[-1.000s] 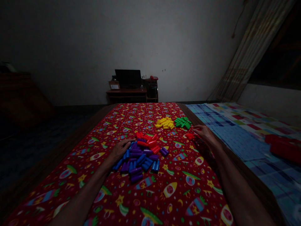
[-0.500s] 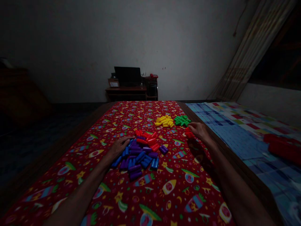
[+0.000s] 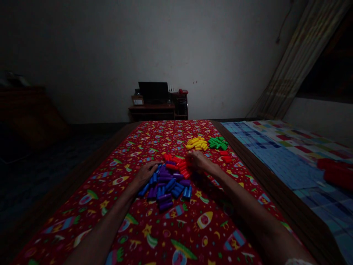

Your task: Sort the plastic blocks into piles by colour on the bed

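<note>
A mixed heap of small tubes lies on the red patterned cloth (image 3: 121,217), with blue tubes (image 3: 178,188) and purple tubes (image 3: 164,201) nearer me and red tubes (image 3: 183,169) at its far side. My left hand (image 3: 146,173) rests at the heap's left edge, fingers apart, by the blue pieces. Over the heap's right side is my right hand (image 3: 200,162), beside the red tubes; its fingertips are dark and blurred. Farther off sit a yellow pile (image 3: 197,144) and a green pile (image 3: 217,143). Several red pieces (image 3: 226,159) lie just nearer than the green ones.
Beyond the cloth's far end, a desk (image 3: 151,108) holds a dark monitor (image 3: 153,92). To the right is a blue checked cloth (image 3: 271,154) with a red item (image 3: 338,175) on it. A curtain (image 3: 286,70) hangs at the right, and wooden furniture (image 3: 27,114) stands left.
My right hand has moved left from the separate red pieces to the mixed heap, leaving those pieces lying on the cloth. My left hand stays by the heap. The view has shifted slightly.
</note>
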Motion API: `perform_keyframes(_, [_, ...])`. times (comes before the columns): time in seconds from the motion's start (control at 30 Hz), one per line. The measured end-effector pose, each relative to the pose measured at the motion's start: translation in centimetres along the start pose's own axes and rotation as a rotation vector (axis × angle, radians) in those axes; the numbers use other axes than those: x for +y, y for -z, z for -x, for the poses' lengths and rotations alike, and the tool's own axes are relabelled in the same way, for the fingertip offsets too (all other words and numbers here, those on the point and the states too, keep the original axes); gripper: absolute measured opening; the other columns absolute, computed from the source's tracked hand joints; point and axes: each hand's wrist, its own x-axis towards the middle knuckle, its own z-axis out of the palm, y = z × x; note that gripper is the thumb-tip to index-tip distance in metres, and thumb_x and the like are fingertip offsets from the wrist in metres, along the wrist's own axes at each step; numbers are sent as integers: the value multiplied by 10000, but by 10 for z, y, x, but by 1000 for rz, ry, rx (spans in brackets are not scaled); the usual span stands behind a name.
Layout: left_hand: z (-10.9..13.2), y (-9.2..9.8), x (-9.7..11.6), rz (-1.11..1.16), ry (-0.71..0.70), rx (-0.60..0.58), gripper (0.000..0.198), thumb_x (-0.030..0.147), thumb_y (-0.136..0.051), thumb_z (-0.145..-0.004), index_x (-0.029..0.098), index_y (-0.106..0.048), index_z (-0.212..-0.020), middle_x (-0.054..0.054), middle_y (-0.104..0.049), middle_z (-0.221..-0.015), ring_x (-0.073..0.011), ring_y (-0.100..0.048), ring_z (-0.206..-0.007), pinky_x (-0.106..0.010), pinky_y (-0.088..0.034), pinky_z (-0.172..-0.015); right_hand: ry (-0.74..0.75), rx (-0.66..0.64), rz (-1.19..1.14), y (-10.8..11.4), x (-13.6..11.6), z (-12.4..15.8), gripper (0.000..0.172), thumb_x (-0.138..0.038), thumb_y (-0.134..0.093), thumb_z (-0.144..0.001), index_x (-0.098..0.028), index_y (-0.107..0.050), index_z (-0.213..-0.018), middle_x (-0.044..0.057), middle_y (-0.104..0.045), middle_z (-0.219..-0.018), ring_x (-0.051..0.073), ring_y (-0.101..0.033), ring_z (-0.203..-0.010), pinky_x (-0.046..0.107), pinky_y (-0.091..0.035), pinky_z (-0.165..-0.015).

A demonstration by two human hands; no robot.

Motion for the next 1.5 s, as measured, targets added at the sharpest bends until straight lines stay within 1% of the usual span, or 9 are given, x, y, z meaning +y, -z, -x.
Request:
perform_keyframes(0.23, [-1, 1, -2, -23, 6, 5, 531, 527, -422, -796, 171, -723, -1050, -98, -708, -1128, -270, -637, -1057, -392, -467, -965, -328, 352, 45, 50, 55, 49, 280, -209, -486, -794, -157, -751, -866, 70, -728, -797, 178, -623, -714, 252, -431, -638])
perform_keyframes(0.37, [-1, 1, -2, -35, 14, 6, 544, 559, -423, -793, 185, -725, -1048, -89, -708, -1133, -268, -640, -1055, -375, -474, -956, -507, 344, 119, 72, 80, 74, 309, -257, -490, -797, -141, -765, -875, 86, -741, -804, 180, -641, -700, 235, -427, -601])
perform_keyframes(0.6, [0, 1, -1, -37, 7, 13, 532, 552, -417, -801, 191, -729, -1037, -83, -710, -1129, -262, -637, -1057, -380, -472, -960, -586, 341, 260, 82, 90, 79, 289, -239, -501, -804, -150, -766, -873, 97, -743, -826, 189, -655, -744, 233, -435, -638])
perform_keyframes(0.7, [1, 0, -1, -27, 2, 19, 517, 538, -415, -802, 190, -732, -1015, -85, -711, -1125, -262, -634, -1065, -386, -469, -967, -507, 372, 239, 75, 73, 62, 301, -235, -474, -841, -159, -765, -862, 103, -743, -848, 214, -666, -790, 263, -458, -701])
perform_keyframes(0.8, [2, 0, 1, -30, 0, 10, 509, 518, -408, -808, 184, -727, -1022, -87, -708, -1130, -260, -632, -1069, -384, -469, -967, -312, 333, 46, 49, 36, 41, 321, -248, -460, -877, -154, -739, -1007, 110, -736, -963, 226, -669, -868, 301, -483, -770])
perform_keyframes(0.97, [4, 0, 3, -42, 9, 20, 501, 498, -399, -814, 175, -725, -1013, -94, -701, -1142, -263, -628, -1081, -391, -466, -973, 156, -11, -126, -8, -24, 25, 567, -117, -569, -773, -180, -541, -1336, 141, -533, -1368, 256, -529, -1200, 365, -432, -960])
perform_keyframes(1.1, [5, 0, 5, -29, 2, 13, 475, 475, -408, -819, 174, -728, -1002, -96, -707, -1124, -269, -622, -1095, -405, -462, -981, 72, 8, -139, -15, -23, 26, 453, -80, -507, -804, -143, -618, -1239, 121, -690, -1082, 218, -645, -928, 311, -480, -814])
perform_keyframes(1.3, [5, 1, 3, -38, 7, 8, 493, 472, -407, -815, 163, -718, -1039, -102, -697, -1148, -270, -623, -1086, -401, -462, -975, -203, 235, -90, 43, 24, 24, 331, -195, -552, -807, -148, -706, -1096, 85, -733, -895, 179, -647, -753, 255, -468, -692])
perform_keyframes(1.5, [4, 2, 2, -63, -3, -5, 516, 489, -392, -809, 175, -714, -1061, -91, -694, -1163, -262, -616, -1101, -383, -452, -982, -438, 78, 226, 77, 62, 51, 236, -165, -532, -755, -126, -759, -807, 38, -684, -647, 144, -586, -610, 215, -365, -548])
